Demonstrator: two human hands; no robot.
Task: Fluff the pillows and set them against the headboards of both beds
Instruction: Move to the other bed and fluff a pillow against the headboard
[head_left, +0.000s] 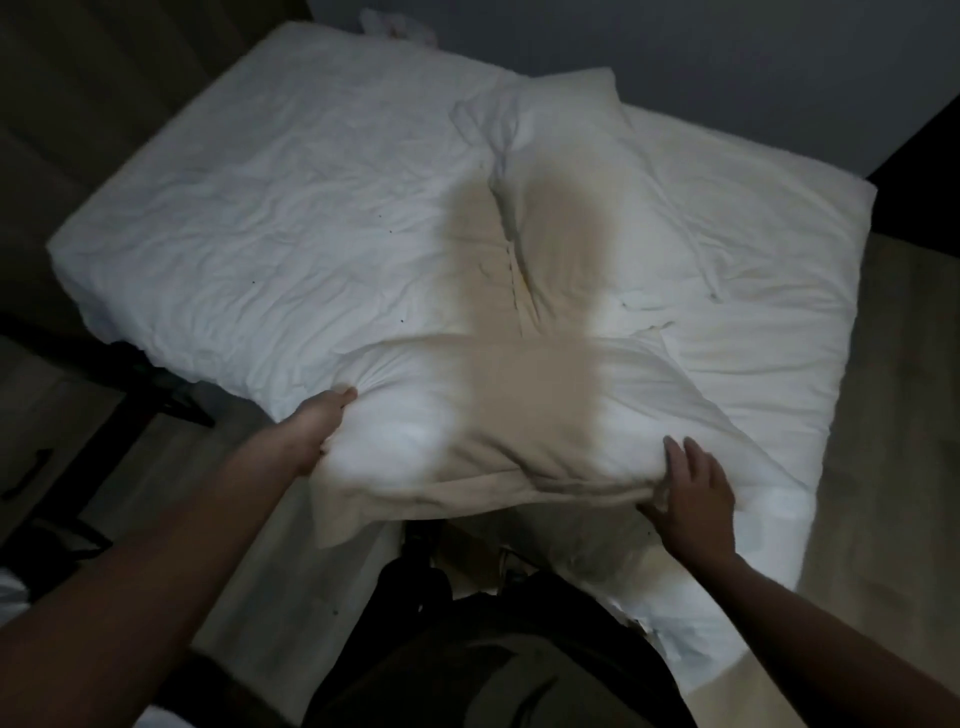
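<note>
A white pillow (483, 421) lies crosswise at the near edge of the white bed (249, 223), partly in shadow. My left hand (317, 426) grips its left end, fingers dug into the fabric. My right hand (693, 488) presses flat against the pillow's right end with straight fingers. A second white pillow (566, 171) lies lengthwise beyond it, reaching toward the far edge of the bed. No headboard shows in view.
The rumpled white sheet covers the mattress. A grey wall (675, 47) stands behind the bed. Pale wooden floor (893, 415) runs along the right side, and dark furniture (62, 415) stands at the left.
</note>
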